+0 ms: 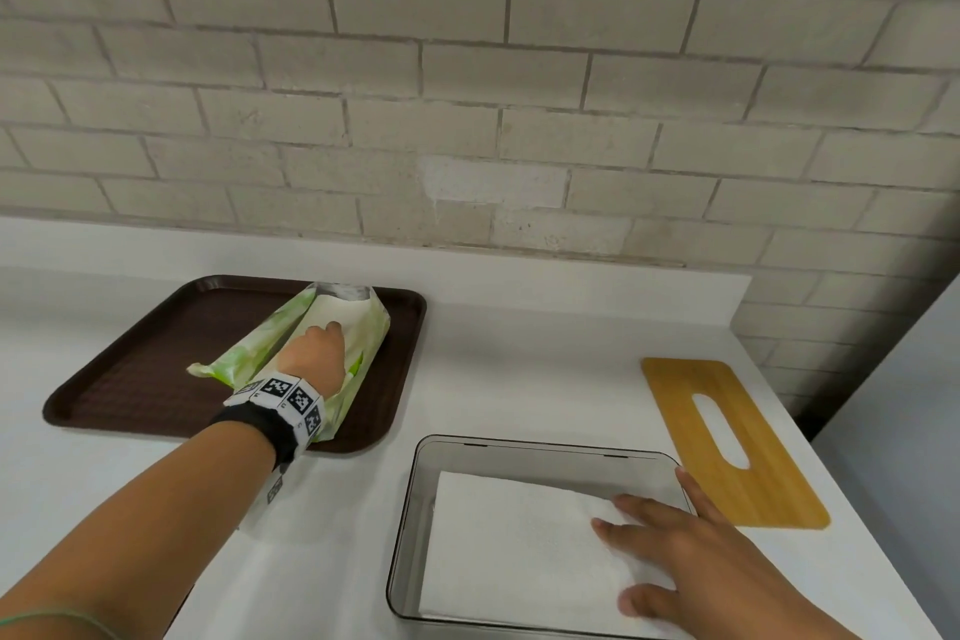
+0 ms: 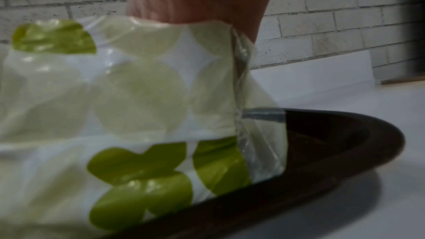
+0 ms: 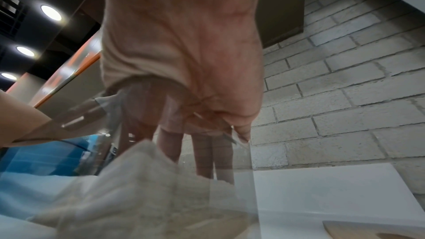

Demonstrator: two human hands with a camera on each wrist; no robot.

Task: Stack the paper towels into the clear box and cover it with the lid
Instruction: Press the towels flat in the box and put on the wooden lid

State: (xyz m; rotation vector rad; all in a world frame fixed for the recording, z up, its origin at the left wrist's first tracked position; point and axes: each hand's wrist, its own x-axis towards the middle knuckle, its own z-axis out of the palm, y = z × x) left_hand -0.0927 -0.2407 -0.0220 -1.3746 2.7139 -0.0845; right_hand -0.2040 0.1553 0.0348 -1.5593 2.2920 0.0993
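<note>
Head view: your right hand (image 1: pixel 691 556) lies with fingers straight and spread, flat on the white folded paper towel (image 1: pixel 519 535) inside the clear rectangular plastic box (image 1: pixel 410 509); it presses and grips nothing, and its outermost finger touches the box's right rim. Your left hand (image 1: pixel 314 353) is reaching into the open end of the green-and-white plastic towel package (image 1: pixel 363 327); its fingertips are hidden inside the wrap, so whether they have pinched a sheet cannot be told, and the left wrist view shows only the wrap. Risk: pulling with one hand may drag the light package across the dark brown plastic tray (image 1: pixel 130 369) instead of freeing a sheet, or draw out several sheets crumpled. Risk: lifting the right hand abruptly may carry up the top towel, whose corner appears raised in the right wrist view, and skew the stack. The flat wooden lid with an oval slot (image 1: pixel 753 463) lies just right of the box, apart from it, not yet fitted. Everything rests on a white countertop (image 1: pixel 519 353) against a pale grey brick wall (image 1: pixel 467 68).
</note>
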